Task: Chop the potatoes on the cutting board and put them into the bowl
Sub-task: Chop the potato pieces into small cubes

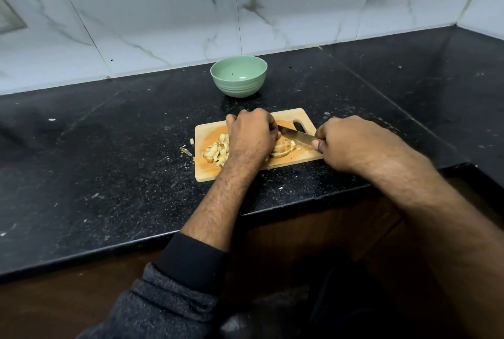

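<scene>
Item 1 – cutting board [286,117]: light wood, on black counter [109,161] near front edge; handle slot at far right corner

Item 2 – potato slices [285,149]: uncut stack w/ skin on, mid-board, partly hidden under the left hand; blade meets them from the right

Item 3 – diced potato [215,152]: loose pile on left half of board; one stray cube [192,141] sits off the board's left edge, a peel scrap [186,151] on the counter just beside it

Item 4 – left hand [251,137]: knuckles up, fingers curled down over the slices, pinning them; fingertips not visible

Item 5 – right hand [346,142]: fingers wrapped round the knife handle, thumb alongside; handle itself hidden in the fist

Item 6 – knife [296,135]: blade angled from the right hand toward the left hand's knuckles, tip right up against them

Item 7 – bowl [238,77]: pale green, nothing in it, beyond the board, well apart from it

Status (est.): chopping approx. half done, transfer not begun

Handling notes (judgement): keep left fingertips tucked behind knuckles, blade flat riding against them; cut straight down, walk the left hand back bit by bit; keep cube size matched to existing pile; mind the stack sliding on a damp board; collect stray cube before loading bowl
</scene>
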A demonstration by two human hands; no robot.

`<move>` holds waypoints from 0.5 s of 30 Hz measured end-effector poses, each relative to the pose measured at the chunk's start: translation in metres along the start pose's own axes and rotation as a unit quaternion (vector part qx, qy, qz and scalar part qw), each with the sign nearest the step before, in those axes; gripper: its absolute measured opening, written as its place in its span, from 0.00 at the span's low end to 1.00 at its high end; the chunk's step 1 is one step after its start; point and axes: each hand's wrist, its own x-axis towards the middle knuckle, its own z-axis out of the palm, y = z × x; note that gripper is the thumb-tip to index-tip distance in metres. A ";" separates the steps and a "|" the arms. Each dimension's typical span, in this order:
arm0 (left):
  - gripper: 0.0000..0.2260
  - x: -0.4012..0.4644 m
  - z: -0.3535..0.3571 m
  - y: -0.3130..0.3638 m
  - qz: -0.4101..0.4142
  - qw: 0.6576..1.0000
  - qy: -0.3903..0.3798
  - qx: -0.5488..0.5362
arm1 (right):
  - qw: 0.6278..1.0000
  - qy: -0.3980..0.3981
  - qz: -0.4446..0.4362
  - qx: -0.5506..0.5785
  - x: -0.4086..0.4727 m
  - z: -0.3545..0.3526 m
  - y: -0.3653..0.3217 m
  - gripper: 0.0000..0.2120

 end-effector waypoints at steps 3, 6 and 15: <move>0.03 0.004 0.000 0.003 -0.015 1.000 -0.010 -0.008 | 1.000 -0.010 0.006 0.006 0.004 0.002 -0.005 0.15; 0.03 0.003 0.001 0.004 -0.030 0.999 -0.002 -0.017 | 1.000 -0.021 0.011 -0.014 0.003 -0.003 -0.004 0.15; 0.04 -0.002 -0.001 -0.008 -0.020 0.995 0.011 -0.101 | 0.999 0.036 0.017 0.026 -0.002 0.000 0.026 0.15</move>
